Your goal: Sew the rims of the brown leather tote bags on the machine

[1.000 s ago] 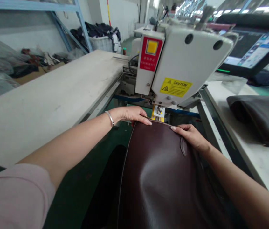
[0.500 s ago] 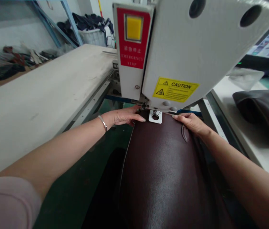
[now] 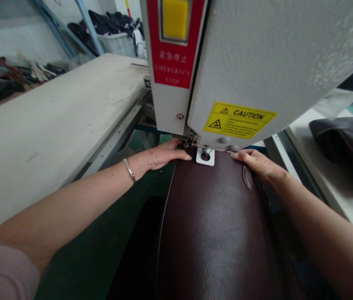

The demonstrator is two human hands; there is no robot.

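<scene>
A dark brown leather piece [image 3: 208, 225] hangs toward me from under the head of a sewing machine [image 3: 242, 62]. The machine's white presser plate [image 3: 205, 157], with a round hole, sits on the leather's far edge. My left hand [image 3: 168, 154] grips the upper left corner, thumb on top and fingers partly hidden beneath the machine head. At the upper right, my right hand [image 3: 254, 161] pinches the same edge between thumb and fingers. A small leather loop [image 3: 247, 177] lies on the leather just below my right hand.
A pale worktable [image 3: 70, 112] extends on the left, bordered by a metal rail [image 3: 110, 139]. On the right table, another folded dark leather piece [image 3: 345, 146] rests. The yellow emergency stop button [image 3: 175, 18] is on the machine's front. Behind stands a bin [image 3: 118, 43] of dark scraps.
My view has come closer to the machine, so its head looks larger. Both hands keep their grip on the leather, with little visible movement against the presser plate.
</scene>
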